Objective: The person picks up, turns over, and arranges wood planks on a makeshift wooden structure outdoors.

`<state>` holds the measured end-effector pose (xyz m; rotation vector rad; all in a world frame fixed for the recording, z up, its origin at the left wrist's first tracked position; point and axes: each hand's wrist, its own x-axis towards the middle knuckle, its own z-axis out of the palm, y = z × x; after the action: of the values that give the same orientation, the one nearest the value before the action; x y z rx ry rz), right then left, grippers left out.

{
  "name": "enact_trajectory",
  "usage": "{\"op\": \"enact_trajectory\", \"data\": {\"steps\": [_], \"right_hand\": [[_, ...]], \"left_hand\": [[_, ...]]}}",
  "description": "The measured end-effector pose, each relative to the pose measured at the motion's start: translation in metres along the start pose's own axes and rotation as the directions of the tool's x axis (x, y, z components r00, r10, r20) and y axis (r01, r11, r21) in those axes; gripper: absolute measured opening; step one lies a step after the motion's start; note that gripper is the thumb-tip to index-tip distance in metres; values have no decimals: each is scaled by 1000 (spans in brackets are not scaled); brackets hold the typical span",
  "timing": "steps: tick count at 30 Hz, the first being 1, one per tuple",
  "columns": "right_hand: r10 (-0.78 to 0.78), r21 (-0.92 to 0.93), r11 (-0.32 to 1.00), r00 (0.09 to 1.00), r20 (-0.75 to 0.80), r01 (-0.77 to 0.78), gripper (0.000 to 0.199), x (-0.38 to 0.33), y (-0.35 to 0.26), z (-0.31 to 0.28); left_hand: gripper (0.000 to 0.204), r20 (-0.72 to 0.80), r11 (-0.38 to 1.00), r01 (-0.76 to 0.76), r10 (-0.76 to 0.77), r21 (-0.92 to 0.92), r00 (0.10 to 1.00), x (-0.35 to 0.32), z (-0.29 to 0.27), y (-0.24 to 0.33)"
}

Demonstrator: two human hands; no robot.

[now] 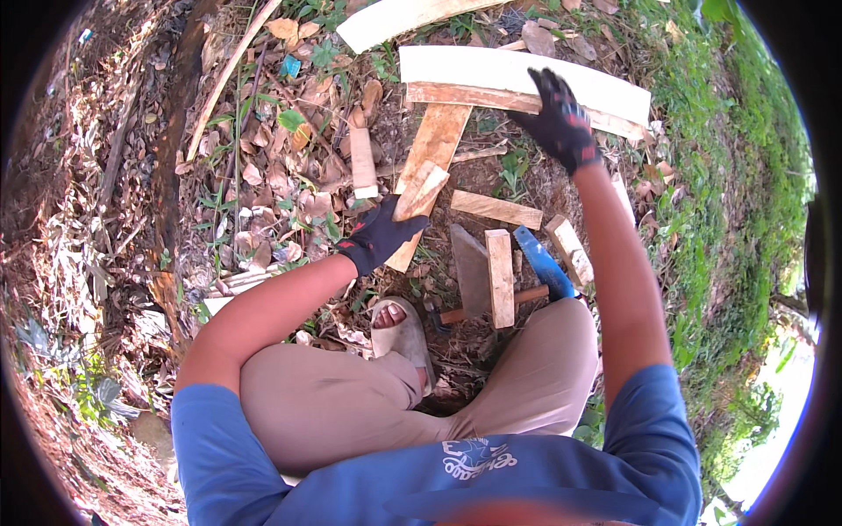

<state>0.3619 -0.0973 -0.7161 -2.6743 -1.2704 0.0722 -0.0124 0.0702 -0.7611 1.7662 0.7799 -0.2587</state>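
My left hand point(377, 238), in a black glove, is closed on a short wooden block point(423, 189). The block lies over a longer wooden plank point(438, 140) that slants away from me. At the far right, my gloved right hand point(561, 123) rests with fingers stretched out on a curved white board point(491, 66). Its thumb lies along the near edge, where a raw wood strip point(474, 95) runs beneath the white face. The plank's far end meets that strip.
Between my knees and the boards lie a hammer point(526, 295), a grey flat blade point(471, 267), a blue tool point(539, 259) and wooden blocks point(500, 280). Another curved white board point(403, 17) is at the far edge. Dry leaves point(263, 175) cover the left ground; grass point(728, 175) grows right.
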Motion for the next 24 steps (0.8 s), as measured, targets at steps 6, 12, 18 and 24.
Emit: {"op": "enact_trajectory", "data": {"steps": [6, 12, 18, 24], "right_hand": [[-96, 234, 972, 894, 438, -10, 59, -140, -29, 32], [-62, 237, 971, 945, 322, -17, 55, -162, -26, 53], [219, 470, 798, 908, 358, -378, 61, -166, -27, 33], [305, 854, 106, 834, 460, -510, 63, -155, -25, 26]], "left_hand": [[61, 7, 998, 33, -33, -60, 999, 19, -10, -3], [54, 83, 952, 89, -68, -293, 994, 42, -4, -27], [64, -128, 1000, 5, -3, 19, 992, 44, 5, -20], [58, -10, 985, -165, 165, 56, 986, 44, 13, 10]]}}
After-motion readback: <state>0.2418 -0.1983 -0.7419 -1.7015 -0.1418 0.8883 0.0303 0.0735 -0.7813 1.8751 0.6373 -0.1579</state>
